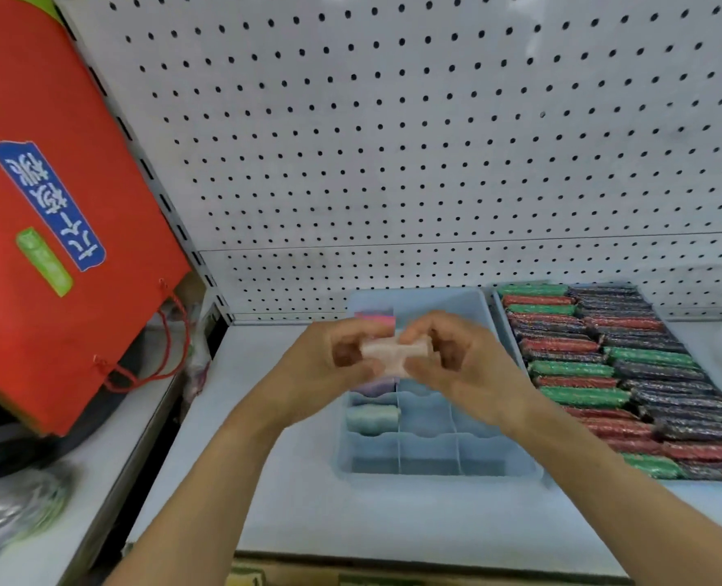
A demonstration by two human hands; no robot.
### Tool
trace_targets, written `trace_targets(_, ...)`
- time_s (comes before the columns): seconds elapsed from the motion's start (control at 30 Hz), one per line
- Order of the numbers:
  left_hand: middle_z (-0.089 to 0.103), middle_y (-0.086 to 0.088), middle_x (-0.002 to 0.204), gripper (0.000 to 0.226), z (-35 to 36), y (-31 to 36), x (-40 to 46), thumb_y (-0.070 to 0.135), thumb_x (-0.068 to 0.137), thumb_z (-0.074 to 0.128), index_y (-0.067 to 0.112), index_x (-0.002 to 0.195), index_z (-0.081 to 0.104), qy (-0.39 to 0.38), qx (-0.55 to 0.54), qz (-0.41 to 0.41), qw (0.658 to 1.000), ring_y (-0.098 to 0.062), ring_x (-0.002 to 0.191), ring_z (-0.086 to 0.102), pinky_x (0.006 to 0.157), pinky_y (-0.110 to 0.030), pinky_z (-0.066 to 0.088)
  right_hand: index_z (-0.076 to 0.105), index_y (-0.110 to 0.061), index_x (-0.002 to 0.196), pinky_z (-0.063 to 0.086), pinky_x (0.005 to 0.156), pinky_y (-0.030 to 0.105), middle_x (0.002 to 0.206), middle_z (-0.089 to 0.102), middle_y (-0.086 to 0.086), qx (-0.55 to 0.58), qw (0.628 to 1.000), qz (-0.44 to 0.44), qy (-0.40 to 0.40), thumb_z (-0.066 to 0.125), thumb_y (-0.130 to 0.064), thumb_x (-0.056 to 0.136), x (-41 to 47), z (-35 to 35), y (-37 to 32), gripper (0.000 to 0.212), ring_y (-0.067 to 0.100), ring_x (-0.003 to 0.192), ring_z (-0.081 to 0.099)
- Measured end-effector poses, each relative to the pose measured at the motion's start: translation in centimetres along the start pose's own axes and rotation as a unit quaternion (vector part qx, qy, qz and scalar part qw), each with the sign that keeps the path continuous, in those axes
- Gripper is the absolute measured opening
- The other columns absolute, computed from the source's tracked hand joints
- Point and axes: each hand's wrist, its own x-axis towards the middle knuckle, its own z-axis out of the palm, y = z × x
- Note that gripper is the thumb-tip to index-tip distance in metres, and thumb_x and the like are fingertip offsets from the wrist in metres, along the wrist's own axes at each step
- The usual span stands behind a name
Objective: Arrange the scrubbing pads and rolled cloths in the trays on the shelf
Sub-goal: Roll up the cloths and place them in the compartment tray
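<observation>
1. Right now both hands hold one pale pink rolled cloth above the light blue plastic divided tray on the white shelf; judging by the pose, it's being tightened or shaped before it goes in.
2. Left hand: fingers curled round the cloth's left end. Right hand: fingers curled round the right end. Both grip the same cloth.
3. Next move, prob.: lower the roll into a free compartment, keeping it tight so it sits between the dividers w/o unrolling.
4. Counts: trays, 2. Cloths visible: 1 in hand, approx. 3 already in the left column of the divided tray (pink at back, purple, pale green); more may hide behind the hands.
5. Glittery green, red & dark scrubbing pads fill the second tray at right in 2 columns; too many and too blurred for an exact count.
6. Red paper bag hangs at left.
</observation>
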Motion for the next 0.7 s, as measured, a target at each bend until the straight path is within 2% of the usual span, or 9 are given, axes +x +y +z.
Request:
trace_targets(0.07,0.071,0.005,0.086,0.033,0.1,-1.2,-0.2,-0.005,0.076,0.070,0.020,0.098,0.072,0.009,0.091,-0.004,0.996,-0.009,0.073,0.067,0.070,-0.026,0.054,0.056,-0.027,0.100,0.043,0.057,0.024,0.074,0.056,-0.001,-0.044,0.998,0.030,-0.016,0.067,0.000,0.080,0.4,1.1,1.6,0.036,0.013,0.060,0.049)
trace_targets(0.13,0.068,0.011,0.079,0.024,0.5,-2.4,-0.7,0.007,0.074,0.074,0.025,0.091,0.072,-0.002,0.185,-0.001,0.983,-0.014,0.073,0.063,0.074,-0.039,0.053,0.058,-0.030,0.095,0.046,0.058,0.024,0.075,0.059,-0.004,-0.118,0.990,0.061,-0.036,0.070,-0.006,0.075,0.4,2.0,3.1,0.033,0.012,0.063,0.053)
trace_targets(0.17,0.066,0.012,0.078,0.022,0.7,-2.9,-1.1,0.013,0.075,0.075,0.027,0.092,0.072,-0.006,0.228,-0.006,0.974,-0.013,0.076,0.060,0.076,-0.038,0.051,0.060,-0.030,0.089,0.048,0.059,0.026,0.074,0.061,-0.007,-0.162,0.983,0.075,-0.048,0.071,-0.010,0.073,0.3,2.4,3.7,0.028,0.011,0.064,0.056)
trace_targets(0.23,0.056,0.016,0.077,0.021,1.4,-3.4,-2.0,0.027,0.078,0.075,0.035,0.096,0.070,-0.008,0.323,-0.014,0.946,-0.009,0.083,0.052,0.078,-0.028,0.043,0.062,-0.032,0.076,0.051,0.063,0.030,0.070,0.063,-0.011,-0.227,0.967,0.094,-0.070,0.073,-0.019,0.068,-0.3,3.1,4.5,0.018,0.007,0.064,0.058)
trace_targets(0.33,0.050,0.012,0.087,0.022,2.0,-3.8,-2.9,0.039,0.078,0.071,0.040,0.099,0.066,-0.017,0.414,-0.024,0.910,-0.013,0.087,0.046,0.075,-0.024,0.035,0.057,-0.039,0.069,0.051,0.067,0.028,0.075,0.063,-0.018,-0.295,0.944,0.108,-0.099,0.075,-0.032,0.069,-1.4,4.2,5.0,0.019,0.002,0.070,0.058)
trace_targets(0.47,0.040,0.011,0.078,0.017,2.3,-4.2,-3.6,0.039,0.081,0.065,0.033,0.097,0.066,-0.035,0.467,-0.014,0.883,-0.013,0.085,0.042,0.071,-0.025,0.028,0.062,-0.037,0.079,0.048,0.070,0.025,0.085,0.067,-0.017,-0.357,0.923,0.095,-0.110,0.074,-0.042,0.074,-2.0,5.0,5.0,0.014,0.004,0.078,0.059)
trace_targets(0.63,0.050,0.010,0.079,0.023,1.7,-4.6,-3.8,0.051,0.086,0.059,0.036,0.101,0.068,-0.069,0.462,0.000,0.884,-0.011,0.085,0.040,0.075,-0.027,0.033,0.065,-0.036,0.098,0.046,0.074,0.025,0.096,0.068,-0.014,-0.447,0.888,0.037,-0.106,0.065,-0.047,0.080,-1.8,5.4,4.9,0.021,0.008,0.090,0.061)
trace_targets(0.7,0.053,0.010,0.081,0.021,1.5,-4.6,-3.8,0.048,0.088,0.059,0.038,0.103,0.069,-0.072,0.463,-0.003,0.883,-0.011,0.083,0.039,0.076,-0.027,0.034,0.064,-0.036,0.102,0.041,0.071,0.026,0.098,0.068,-0.011,-0.475,0.872,0.015,-0.115,0.062,-0.045,0.083,-1.5,5.7,4.8,0.022,0.012,0.091,0.060)
